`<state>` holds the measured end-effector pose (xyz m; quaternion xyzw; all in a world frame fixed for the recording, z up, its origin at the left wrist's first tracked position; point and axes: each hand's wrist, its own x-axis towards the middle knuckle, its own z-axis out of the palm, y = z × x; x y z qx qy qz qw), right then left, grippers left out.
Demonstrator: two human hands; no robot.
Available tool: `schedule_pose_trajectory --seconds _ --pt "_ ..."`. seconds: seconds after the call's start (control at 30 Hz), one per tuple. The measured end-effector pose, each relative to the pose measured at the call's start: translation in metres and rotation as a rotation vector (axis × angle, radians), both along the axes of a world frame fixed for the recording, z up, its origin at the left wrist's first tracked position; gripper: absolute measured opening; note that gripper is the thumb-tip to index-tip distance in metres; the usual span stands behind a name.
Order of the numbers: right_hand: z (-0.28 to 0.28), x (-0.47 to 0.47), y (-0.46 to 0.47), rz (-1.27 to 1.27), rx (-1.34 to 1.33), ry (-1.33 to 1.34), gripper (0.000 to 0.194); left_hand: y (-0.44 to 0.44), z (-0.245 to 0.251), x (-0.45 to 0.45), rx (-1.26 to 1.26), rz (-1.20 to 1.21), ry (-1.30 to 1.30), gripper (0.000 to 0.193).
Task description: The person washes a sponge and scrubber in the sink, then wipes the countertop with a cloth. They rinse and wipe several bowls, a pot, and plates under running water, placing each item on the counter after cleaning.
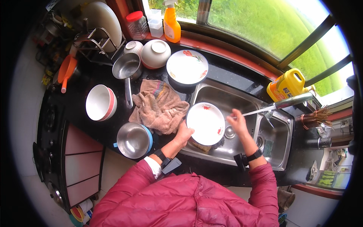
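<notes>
My left hand point(184, 132) grips the left rim of a white plate point(206, 124) with small red flowers, tilted over the left part of the steel sink point(215, 92). Above the basin, to the plate's right, my right hand point(238, 123) has its fingers apart, with nothing visible in them. A thin pale streak runs from the metal faucet point(293, 101) to its fingertips; whether it is water or metal is unclear. Below the plate, a brown scrubbing pad point(202, 147) partly shows. A crumpled brown towel point(160, 109) lies left of the plate, close to my left hand.
A blue-rimmed steel bowl point(133, 140), a white bowl point(99, 102) and a saucepan point(127, 66) stand left. Behind are upturned bowls point(156, 54) and stacked flowered plates point(187, 66). A yellow jug point(286, 85) and an orange spray bottle point(171, 25) stand by the window.
</notes>
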<state>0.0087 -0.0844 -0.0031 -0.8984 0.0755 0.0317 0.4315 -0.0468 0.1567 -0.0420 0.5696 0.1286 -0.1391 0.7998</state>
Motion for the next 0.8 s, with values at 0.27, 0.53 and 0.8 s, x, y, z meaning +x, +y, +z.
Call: schedule_pose_trajectory --seconds 0.27,0.53,0.8 --pt "0.021 0.109 0.117 -0.049 0.565 0.312 0.061 0.001 -0.019 -0.023 0.295 -0.103 0.095 0.046" --pt "0.002 0.169 0.144 -0.083 0.362 0.336 0.039 0.001 -0.014 -0.017 0.346 -0.188 0.17 0.044" --pt "0.035 0.163 0.117 -0.044 0.315 0.269 0.025 -0.007 -0.018 -0.001 0.252 -0.05 0.184 0.046"
